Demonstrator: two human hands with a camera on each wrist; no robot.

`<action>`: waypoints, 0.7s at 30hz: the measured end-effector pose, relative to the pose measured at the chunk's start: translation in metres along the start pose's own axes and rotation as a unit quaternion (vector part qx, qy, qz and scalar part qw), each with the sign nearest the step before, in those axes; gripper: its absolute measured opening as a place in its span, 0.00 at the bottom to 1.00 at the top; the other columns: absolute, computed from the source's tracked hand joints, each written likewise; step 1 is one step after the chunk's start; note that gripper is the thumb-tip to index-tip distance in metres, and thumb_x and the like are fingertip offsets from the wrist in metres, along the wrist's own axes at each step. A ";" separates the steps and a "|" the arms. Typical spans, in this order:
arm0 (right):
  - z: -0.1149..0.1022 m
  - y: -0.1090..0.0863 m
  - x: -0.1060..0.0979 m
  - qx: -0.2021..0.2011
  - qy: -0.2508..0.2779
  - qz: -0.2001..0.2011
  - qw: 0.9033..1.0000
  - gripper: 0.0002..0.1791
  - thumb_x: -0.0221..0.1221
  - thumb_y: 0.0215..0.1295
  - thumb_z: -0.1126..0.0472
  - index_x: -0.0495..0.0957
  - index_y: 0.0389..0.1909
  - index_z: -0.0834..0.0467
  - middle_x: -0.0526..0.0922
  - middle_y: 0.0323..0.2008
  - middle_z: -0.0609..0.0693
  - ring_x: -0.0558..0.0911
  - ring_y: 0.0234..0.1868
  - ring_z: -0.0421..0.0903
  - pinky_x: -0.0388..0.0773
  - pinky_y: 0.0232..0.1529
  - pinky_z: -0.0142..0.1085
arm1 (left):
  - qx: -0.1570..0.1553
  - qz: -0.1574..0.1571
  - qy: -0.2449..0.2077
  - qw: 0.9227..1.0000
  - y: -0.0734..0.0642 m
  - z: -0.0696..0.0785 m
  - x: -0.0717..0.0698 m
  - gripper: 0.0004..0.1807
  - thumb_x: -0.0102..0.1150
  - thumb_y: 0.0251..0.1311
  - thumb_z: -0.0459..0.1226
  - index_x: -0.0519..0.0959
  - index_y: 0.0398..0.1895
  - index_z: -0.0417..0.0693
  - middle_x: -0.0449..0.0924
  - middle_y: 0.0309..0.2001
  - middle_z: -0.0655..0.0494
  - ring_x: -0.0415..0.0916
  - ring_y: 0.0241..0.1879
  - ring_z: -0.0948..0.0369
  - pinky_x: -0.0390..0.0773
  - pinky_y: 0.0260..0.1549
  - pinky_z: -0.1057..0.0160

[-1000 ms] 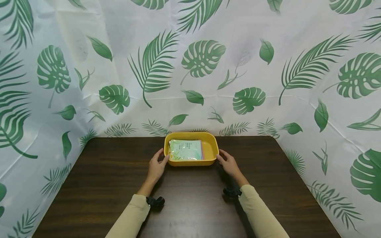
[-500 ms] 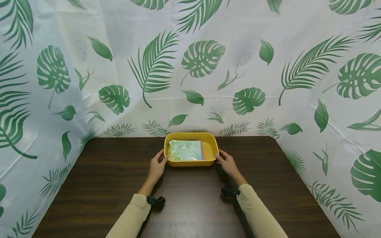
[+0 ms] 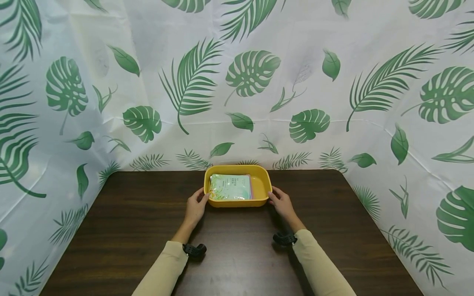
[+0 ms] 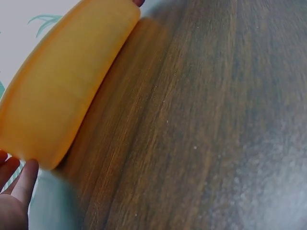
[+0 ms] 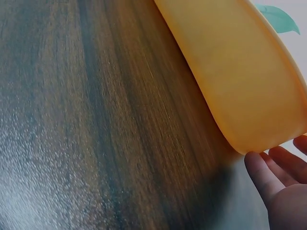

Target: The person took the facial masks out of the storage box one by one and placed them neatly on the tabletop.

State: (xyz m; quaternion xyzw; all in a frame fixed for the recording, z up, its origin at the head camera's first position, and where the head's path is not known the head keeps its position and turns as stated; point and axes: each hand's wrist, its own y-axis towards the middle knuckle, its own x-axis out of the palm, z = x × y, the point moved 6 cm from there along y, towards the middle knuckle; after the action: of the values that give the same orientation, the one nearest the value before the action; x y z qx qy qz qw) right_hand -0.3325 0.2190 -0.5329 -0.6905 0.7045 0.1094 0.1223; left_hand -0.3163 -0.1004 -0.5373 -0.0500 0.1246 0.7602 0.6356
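Note:
A yellow plastic bin point(image 3: 260, 202) with rounded corners sits near the far edge of the dark wood table point(image 3: 237, 246). Inside it, toward the left, lies a flat pale green packet point(image 3: 230, 187) with printed writing; a purple edge shows at its right side. My left hand point(image 3: 195, 209) touches the bin's left end, thumb at the front corner. At the opposite end, my right hand point(image 3: 284, 204) touches the right front corner with its thumb, the other fingers along the side. In both wrist views the fingers look fairly straight against the bin's wall.
A white cloth with green leaf prints point(image 3: 240, 74) hangs right behind the table and along both sides. Black bands with cameras sit on the left wrist point(image 3: 194, 250) and the right wrist point(image 3: 284, 238).
My right wrist has shifted slightly to the left while its fingers stay at the bin's corner. The bin, the packet and my left hand look nearly the same.

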 end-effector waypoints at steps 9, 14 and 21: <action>0.000 -0.002 0.001 0.005 0.007 0.004 1.000 0.25 0.49 0.75 0.61 0.64 0.67 0.70 0.72 0.59 0.71 0.76 0.56 0.59 0.78 0.56 0.46 | -0.001 0.010 -0.007 1.000 0.000 0.000 0.000 0.22 0.55 0.67 0.34 0.72 0.61 0.30 0.78 0.56 0.33 0.74 0.58 0.42 0.73 0.59 0.45; -0.001 -0.005 0.003 0.014 0.008 0.002 1.000 0.24 0.48 0.76 0.62 0.64 0.67 0.70 0.73 0.60 0.70 0.76 0.56 0.61 0.78 0.57 0.47 | 0.001 0.013 -0.008 1.000 -0.002 -0.001 -0.002 0.21 0.54 0.68 0.33 0.73 0.61 0.31 0.78 0.56 0.33 0.75 0.57 0.43 0.74 0.57 0.46; -0.004 -0.012 0.014 0.010 0.036 -0.001 0.999 0.23 0.49 0.75 0.64 0.65 0.66 0.72 0.74 0.58 0.72 0.78 0.54 0.61 0.79 0.54 0.47 | -0.020 0.019 -0.015 1.000 -0.012 -0.004 -0.015 0.21 0.55 0.67 0.33 0.73 0.61 0.33 0.79 0.56 0.35 0.75 0.57 0.44 0.75 0.56 0.48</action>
State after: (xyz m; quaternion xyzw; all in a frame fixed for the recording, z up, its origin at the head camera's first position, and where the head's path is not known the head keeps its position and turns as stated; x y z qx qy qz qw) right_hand -0.3213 0.2044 -0.5333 -0.6933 0.7090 0.0774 0.1034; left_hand -0.3018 -0.1138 -0.5389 -0.0484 0.1007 0.7751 0.6219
